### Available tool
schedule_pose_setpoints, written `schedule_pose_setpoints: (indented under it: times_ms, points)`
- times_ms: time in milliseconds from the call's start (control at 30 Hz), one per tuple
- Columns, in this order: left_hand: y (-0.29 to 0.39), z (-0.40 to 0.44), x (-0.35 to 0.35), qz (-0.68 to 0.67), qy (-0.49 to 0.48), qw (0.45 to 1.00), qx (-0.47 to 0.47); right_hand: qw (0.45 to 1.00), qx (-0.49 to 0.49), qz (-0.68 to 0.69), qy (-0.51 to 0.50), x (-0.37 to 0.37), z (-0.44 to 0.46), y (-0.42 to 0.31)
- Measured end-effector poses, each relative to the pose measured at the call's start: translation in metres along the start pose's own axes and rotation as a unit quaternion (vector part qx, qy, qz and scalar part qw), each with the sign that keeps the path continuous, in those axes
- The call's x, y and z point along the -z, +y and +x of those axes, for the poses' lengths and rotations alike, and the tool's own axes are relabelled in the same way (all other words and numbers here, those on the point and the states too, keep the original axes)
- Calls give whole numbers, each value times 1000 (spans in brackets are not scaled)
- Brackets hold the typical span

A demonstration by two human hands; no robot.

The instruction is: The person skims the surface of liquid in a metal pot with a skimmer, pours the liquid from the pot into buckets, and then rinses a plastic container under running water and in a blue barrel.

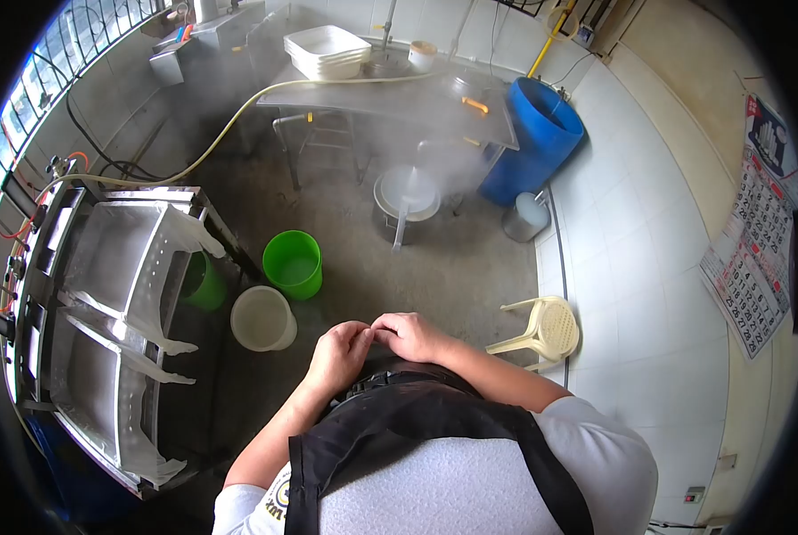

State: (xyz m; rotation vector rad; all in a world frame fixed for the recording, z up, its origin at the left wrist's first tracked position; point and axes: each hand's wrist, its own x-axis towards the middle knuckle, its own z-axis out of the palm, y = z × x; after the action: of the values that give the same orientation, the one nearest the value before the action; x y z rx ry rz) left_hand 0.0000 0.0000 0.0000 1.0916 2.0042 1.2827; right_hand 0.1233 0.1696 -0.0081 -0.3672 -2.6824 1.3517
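Observation:
In front of my waist, my left hand [339,353] and my right hand [408,338] meet at the fingertips. The fingers of both are curled and pinched together, and anything between them is too small or hidden to make out. Just below them is the black apron [372,415] over my white shirt. Beyond my left hand, a white bucket [263,318] and a bright green bucket [293,265] stand on the floor, apart from my hands.
Steam drifts over a metal table [390,100] with stacked white trays [326,49] and a yellowish hose [229,125]. A steel machine [118,312] stands left. A lidded pot [407,193], blue barrel [531,143], metal canister [527,217] and cream plastic stool [555,327] stand ahead and right.

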Motion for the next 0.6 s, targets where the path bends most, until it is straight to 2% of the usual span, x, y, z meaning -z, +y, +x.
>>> schedule_pose_setpoints:
  times_ms: [100, 267, 333, 500, 600]
  points:
    - [0, -5, -9, -15, -9, 1000, 23, 999, -32, -2, -19, 4, -8, 3]
    - [-12, 5, -6, -32, -12, 999, 35, 1000, -8, -26, -8, 4, 13, 38]
    - [-14, 8, -6, -35, -10, 998, 45, 998, -50, -29, -17, 10, 22, 60]
    - [-23, 32, -2, -65, 3, 990, 121, 987, -132, -77, -42, 31, 81, 149]
    - [-43, 44, -10, -73, 34, 985, 151, 969, -205, -131, -53, 30, 129, 244]
